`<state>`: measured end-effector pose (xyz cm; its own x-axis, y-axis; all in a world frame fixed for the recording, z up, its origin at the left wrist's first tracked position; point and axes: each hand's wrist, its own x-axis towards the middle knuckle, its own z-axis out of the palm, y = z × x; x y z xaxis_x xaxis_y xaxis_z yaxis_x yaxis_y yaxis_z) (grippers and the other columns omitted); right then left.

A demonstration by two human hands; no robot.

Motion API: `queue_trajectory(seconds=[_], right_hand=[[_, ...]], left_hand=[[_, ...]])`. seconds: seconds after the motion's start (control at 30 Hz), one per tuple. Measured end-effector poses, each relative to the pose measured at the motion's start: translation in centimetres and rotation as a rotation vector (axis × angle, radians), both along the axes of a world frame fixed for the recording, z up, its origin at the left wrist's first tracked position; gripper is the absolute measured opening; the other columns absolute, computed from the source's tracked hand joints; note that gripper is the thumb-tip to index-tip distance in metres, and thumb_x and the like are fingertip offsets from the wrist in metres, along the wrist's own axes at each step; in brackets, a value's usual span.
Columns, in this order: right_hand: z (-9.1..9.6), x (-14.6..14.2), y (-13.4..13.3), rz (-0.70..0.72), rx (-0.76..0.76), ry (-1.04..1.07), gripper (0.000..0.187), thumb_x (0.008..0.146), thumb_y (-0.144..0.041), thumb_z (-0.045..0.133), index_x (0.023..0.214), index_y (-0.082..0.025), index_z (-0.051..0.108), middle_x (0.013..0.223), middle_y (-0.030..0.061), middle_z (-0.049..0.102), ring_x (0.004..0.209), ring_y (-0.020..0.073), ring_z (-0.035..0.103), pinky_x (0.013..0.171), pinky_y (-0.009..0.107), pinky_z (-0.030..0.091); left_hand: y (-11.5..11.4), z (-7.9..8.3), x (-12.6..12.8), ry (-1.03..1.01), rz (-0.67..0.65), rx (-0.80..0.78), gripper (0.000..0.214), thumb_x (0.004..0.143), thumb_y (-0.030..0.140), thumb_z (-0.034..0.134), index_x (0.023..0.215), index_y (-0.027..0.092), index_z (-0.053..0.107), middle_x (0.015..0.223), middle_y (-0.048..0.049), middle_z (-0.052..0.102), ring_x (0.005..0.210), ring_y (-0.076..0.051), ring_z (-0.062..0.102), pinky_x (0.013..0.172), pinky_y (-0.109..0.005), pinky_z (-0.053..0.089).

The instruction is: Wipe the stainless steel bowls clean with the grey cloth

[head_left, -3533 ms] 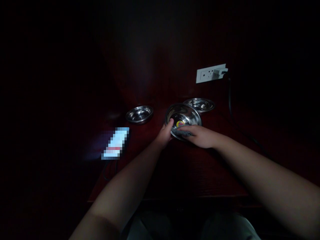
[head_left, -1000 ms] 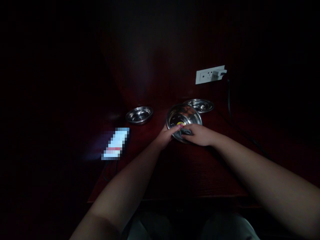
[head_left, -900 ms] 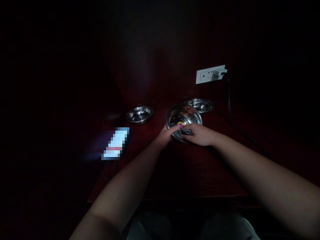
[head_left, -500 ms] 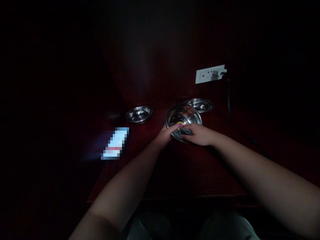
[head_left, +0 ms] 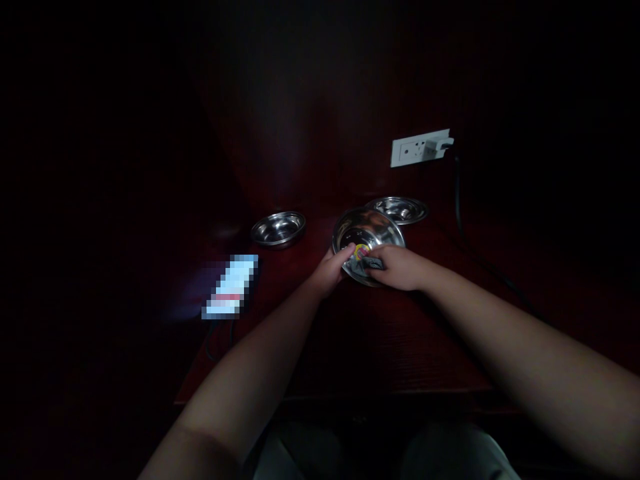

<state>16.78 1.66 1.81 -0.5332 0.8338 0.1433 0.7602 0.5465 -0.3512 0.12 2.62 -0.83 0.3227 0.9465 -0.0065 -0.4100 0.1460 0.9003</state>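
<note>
My left hand (head_left: 330, 272) is closed on the left rim of a shiny steel bowl (head_left: 385, 228), thumb inside and fingers behind. The bowl is tilted towards me above the dark red table. In its bottom shows a round yellow sticker (head_left: 362, 251) with a red mark. My right hand (head_left: 400, 267) reaches into the bowl from the right, its fingers closed on a small grey cloth (head_left: 373, 263) pressed against the inside. The right fingertips are partly hidden by the cloth and shadow.
A second steel bowl (head_left: 279, 230) sits to the left, and a shallow steel dish (head_left: 407, 210) lies behind the held bowl. A lit phone (head_left: 231, 287) with a cable is at the left edge. On the wall is a socket (head_left: 413, 150) with a plugged-in charger and hanging cord (head_left: 459, 193).
My right fingers have shifted slightly right inside the bowl, and my left thumb has drawn back a little. More of the yellow sticker shows. The bowl stays nearly in place.
</note>
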Motion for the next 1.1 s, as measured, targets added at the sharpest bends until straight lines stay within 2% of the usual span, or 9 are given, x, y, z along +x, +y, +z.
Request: queue_trajectory(seconds=[0.13,0.43,0.67,0.83,1.1], right_hand=[[-0.04,0.14,0.12,-0.038,0.054,-0.049,0.028,0.078,-0.032,0.051,0.096,-0.017,0.066,0.099,0.0104,0.068,0.091,0.0231,0.061,0.083,0.032,0.044],[0.17,0.18,-0.07,-0.001,0.014,-0.017,0.025,0.077,-0.032,0.052,0.092,-0.019,0.066,0.094,0.0087,0.068,0.085,0.0214,0.061,0.079,0.032,0.045],[0.18,0.17,-0.09,0.007,0.004,-0.01,0.029,0.078,-0.033,0.051,0.099,-0.018,0.064,0.094,0.0092,0.068,0.083,0.0209,0.061,0.075,0.031,0.044],[0.24,0.14,-0.22,0.01,-0.019,-0.007,0.026,0.079,-0.034,0.049,0.093,-0.017,0.064,0.091,0.0088,0.068,0.08,0.0202,0.061,0.074,0.031,0.044],[0.3,0.09,-0.3,0.018,-0.029,0.006,0.025,0.078,-0.033,0.051,0.094,-0.018,0.064,0.095,0.0089,0.068,0.084,0.0211,0.061,0.076,0.031,0.045]], left_hand=[[0.16,-0.19,-0.05,-0.009,-0.029,0.015,0.045,0.073,0.035,0.066,0.112,0.014,0.057,0.104,-0.0107,0.068,0.1,-0.024,0.062,0.093,-0.041,0.044],[0.18,-0.22,-0.05,-0.004,-0.012,-0.002,0.049,0.073,0.036,0.065,0.116,0.013,0.056,0.104,-0.0116,0.067,0.098,-0.024,0.063,0.092,-0.041,0.045],[0.26,-0.37,0.0,-0.018,-0.01,0.02,0.049,0.074,0.036,0.065,0.117,0.015,0.055,0.105,-0.0098,0.067,0.098,-0.023,0.062,0.092,-0.039,0.045],[0.11,-0.2,-0.02,0.0,-0.001,0.006,0.048,0.074,0.036,0.065,0.116,0.015,0.055,0.105,-0.0103,0.067,0.095,-0.023,0.063,0.089,-0.039,0.046],[0.14,-0.19,-0.01,-0.011,0.02,-0.001,0.046,0.073,0.034,0.066,0.113,0.016,0.057,0.103,-0.0091,0.068,0.096,-0.022,0.063,0.089,-0.038,0.046]])
